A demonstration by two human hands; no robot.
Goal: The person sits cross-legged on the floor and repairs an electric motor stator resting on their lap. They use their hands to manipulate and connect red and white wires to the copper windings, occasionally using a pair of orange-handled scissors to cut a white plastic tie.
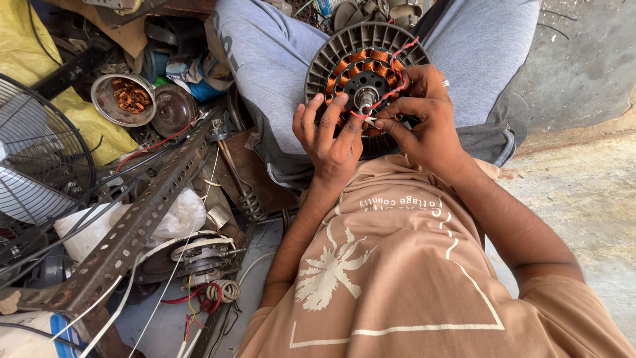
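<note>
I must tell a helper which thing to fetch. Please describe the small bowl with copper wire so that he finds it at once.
Start at the wire fan guard on the far left, then look up and right over the yellow sheet. The round metal bowl lies there, beside a dark round lid. It alone holds loose copper wire scraps.

Grey-finned motor stator with copper-orange windings, red and perhaps white twisted wires

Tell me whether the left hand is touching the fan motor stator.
Touching. The head view shows the left hand with its fingers spread flat against the face of the stator, beside the right hand pinching the red wire.
</note>
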